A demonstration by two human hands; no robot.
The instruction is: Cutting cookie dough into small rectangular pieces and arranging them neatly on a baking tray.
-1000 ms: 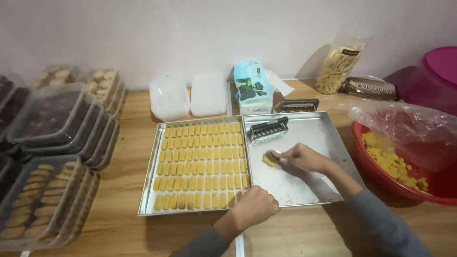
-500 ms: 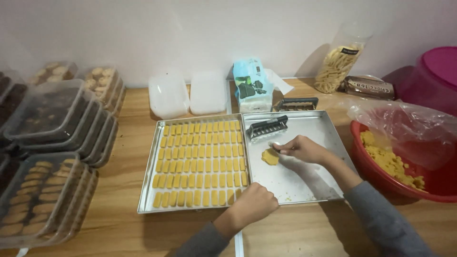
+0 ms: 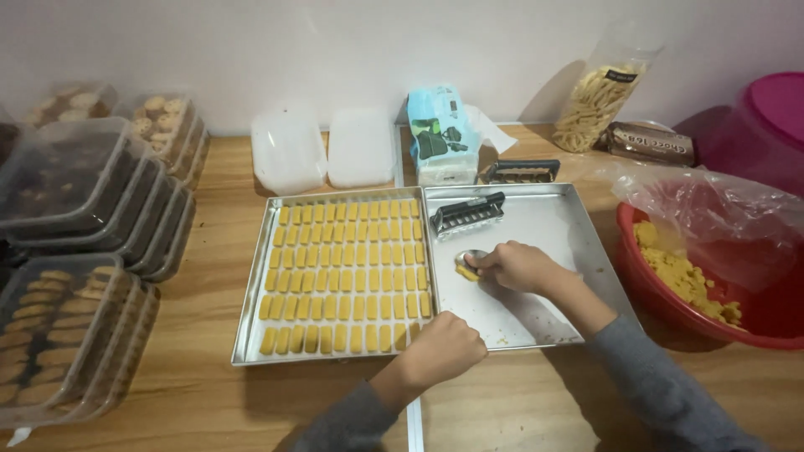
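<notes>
You are looking at yellow dough pieces (image 3: 343,276) lining a silvery metal tray (image 3: 553,226), a black comb-shaped cutter (image 3: 466,214), a red bowl (image 3: 649,289) showing yellow dough under clear plastic, a blue-and-white packet (image 3: 440,134), a magenta tub (image 3: 766,113) and the brown wood-grain bench (image 3: 201,368); your sleeves are showing grey.

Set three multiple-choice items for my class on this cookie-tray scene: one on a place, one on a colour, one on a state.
1. Where is the black comb-like tool?
A. in the red bowl
B. on the right tray
C. on the stacked boxes

2. What colour are the dough bars on the left tray?
A. yellow
B. white
C. brown

3. What is the right hand doing?
A. resting flat
B. gripping a spoon on a dough lump
C. holding a bag

Answers: 1 B, it lies at the tray's top left; 2 A, all rows are yellow; 3 B, fingers curl over the metal spoon.
</notes>
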